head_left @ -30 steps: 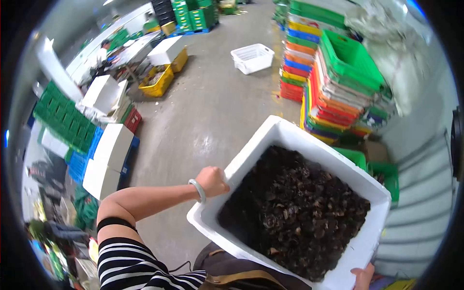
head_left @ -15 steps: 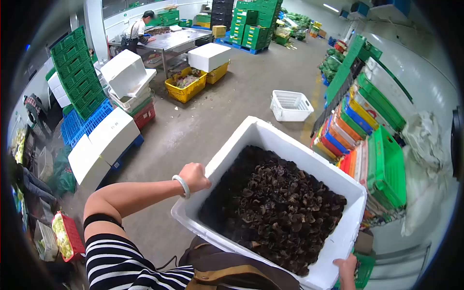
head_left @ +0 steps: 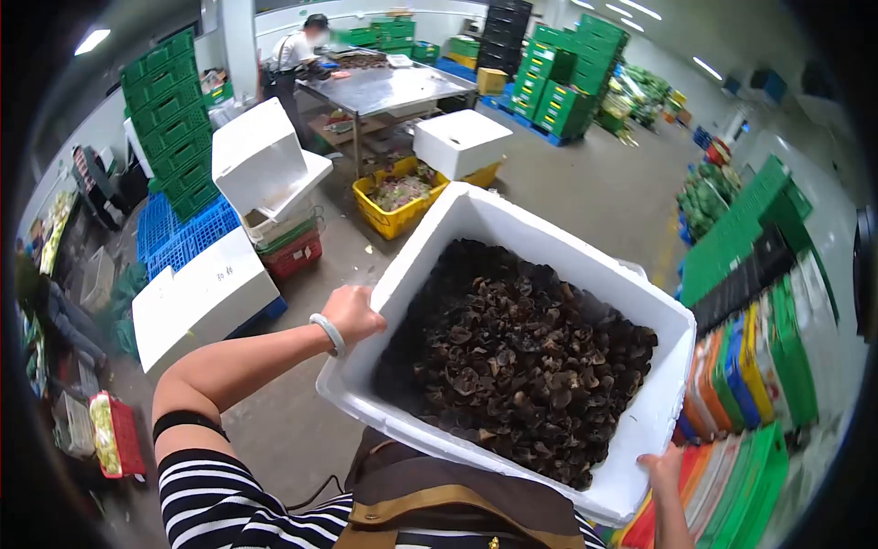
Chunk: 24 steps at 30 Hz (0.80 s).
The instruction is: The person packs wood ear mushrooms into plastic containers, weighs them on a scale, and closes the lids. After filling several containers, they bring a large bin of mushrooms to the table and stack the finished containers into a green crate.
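A white foam box (head_left: 535, 215) without a lid is held in front of my body, tilted in the view. Dark brown wood ear mushrooms (head_left: 521, 357) fill its lower part and lie deeper toward the middle. My left hand (head_left: 355, 314), with a pale bangle at the wrist, is closed on the box's left wall. At the lower right corner my right hand (head_left: 663, 468) grips the other side; its thumb shows on the rim, and the remaining fingers are hidden beneath or behind the box.
Ahead stands a metal table (head_left: 393, 90) with a person (head_left: 294, 57) working at its left end. Yellow crates (head_left: 389, 215) sit below it. White foam boxes (head_left: 210, 293) line the left, stacked colourful crates (head_left: 741, 366) the right, and green crates (head_left: 558, 87) the back.
My view has turned right-to-left and moved forward, so the table and yellow crates appear nearer and farther right. The foam box stays in both hands and now hides most of the white basket.
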Each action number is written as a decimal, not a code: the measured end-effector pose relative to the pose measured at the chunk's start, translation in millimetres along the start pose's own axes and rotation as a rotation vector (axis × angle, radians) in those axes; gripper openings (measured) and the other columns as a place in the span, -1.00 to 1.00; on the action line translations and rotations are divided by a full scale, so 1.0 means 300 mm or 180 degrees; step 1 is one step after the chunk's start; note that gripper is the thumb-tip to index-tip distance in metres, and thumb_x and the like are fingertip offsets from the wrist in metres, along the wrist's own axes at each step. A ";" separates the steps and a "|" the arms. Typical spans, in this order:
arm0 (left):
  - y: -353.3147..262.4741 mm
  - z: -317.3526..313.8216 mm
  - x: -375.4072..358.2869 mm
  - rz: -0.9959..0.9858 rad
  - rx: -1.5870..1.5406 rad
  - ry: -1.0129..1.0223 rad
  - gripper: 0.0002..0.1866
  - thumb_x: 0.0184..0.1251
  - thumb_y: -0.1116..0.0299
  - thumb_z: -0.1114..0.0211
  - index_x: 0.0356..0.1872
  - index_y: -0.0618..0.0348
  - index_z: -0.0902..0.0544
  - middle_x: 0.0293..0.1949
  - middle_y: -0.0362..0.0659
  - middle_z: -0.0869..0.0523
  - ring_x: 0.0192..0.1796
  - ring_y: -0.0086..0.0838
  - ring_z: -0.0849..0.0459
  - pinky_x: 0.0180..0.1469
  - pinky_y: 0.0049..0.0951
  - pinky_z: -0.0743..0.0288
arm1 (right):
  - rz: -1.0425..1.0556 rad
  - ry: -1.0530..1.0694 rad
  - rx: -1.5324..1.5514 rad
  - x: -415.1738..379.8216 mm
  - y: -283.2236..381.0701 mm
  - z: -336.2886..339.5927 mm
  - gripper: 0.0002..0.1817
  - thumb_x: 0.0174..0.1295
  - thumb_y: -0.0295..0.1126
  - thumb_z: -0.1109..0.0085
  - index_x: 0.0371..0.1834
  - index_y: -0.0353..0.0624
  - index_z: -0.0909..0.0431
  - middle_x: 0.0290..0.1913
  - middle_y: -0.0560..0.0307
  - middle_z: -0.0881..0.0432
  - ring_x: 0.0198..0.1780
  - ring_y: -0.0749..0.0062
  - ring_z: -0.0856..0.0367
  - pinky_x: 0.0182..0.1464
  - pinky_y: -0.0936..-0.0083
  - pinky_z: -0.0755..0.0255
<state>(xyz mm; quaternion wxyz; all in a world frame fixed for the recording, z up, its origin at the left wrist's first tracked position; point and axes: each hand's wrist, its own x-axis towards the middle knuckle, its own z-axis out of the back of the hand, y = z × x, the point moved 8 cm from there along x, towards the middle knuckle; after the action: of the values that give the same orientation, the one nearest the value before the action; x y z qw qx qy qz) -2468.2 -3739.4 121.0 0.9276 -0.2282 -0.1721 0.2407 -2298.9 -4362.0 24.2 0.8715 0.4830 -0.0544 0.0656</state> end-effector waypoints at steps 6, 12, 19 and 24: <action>-0.007 -0.072 -0.092 0.0045 0.0013 -0.0275 -0.66 -0.22 0.24 -0.41 -0.46 0.35 -0.74 -0.48 0.17 -0.72 -0.35 0.00 -0.76 -0.12 -0.20 -0.64 | 0.0242 0.0137 0.0126 0.106 -0.091 -0.019 -0.54 -0.29 -0.54 -0.27 -0.17 -0.42 -0.64 -0.30 -0.07 -0.76 -0.28 0.23 -0.74 -0.12 0.35 -0.59; -0.043 -0.078 -0.146 -0.0092 -0.0122 -0.0491 -0.68 -0.18 0.23 -0.38 -0.46 0.31 -0.75 -0.48 0.16 -0.73 -0.36 0.01 -0.76 -0.14 -0.18 -0.64 | 0.0406 -0.0100 -0.0022 0.055 -0.150 0.039 -0.54 -0.29 -0.47 -0.30 -0.20 -0.43 -0.64 -0.30 -0.10 -0.76 -0.30 0.17 -0.74 -0.14 0.35 -0.58; -0.051 -0.044 -0.124 -0.0165 0.0074 -0.0514 -0.69 -0.21 0.24 -0.37 -0.47 0.31 -0.75 -0.49 0.18 -0.71 -0.36 0.05 -0.73 -0.15 -0.16 -0.63 | 0.0311 -0.0002 0.0376 0.131 -0.241 -0.036 -0.54 -0.30 -0.52 -0.29 -0.20 -0.47 -0.64 -0.31 -0.14 -0.75 -0.30 0.17 -0.73 -0.12 0.34 -0.57; -0.093 0.022 -0.154 -0.0166 0.0195 -0.0923 -0.69 -0.21 0.27 -0.36 -0.47 0.33 -0.75 -0.50 0.19 -0.70 -0.36 0.04 -0.74 -0.14 -0.16 -0.62 | 0.0560 0.0099 0.0602 0.203 -0.151 -0.052 -0.54 -0.29 -0.55 -0.27 -0.18 -0.48 -0.62 -0.30 -0.09 -0.74 -0.30 0.23 -0.70 -0.12 0.36 -0.56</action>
<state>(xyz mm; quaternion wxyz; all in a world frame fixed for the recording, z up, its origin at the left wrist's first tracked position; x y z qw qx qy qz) -2499.0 -3783.1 131.0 0.9054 -0.1581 -0.3027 0.2521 -2230.8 -4368.9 -12.2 0.8137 0.5552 -0.0767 0.1541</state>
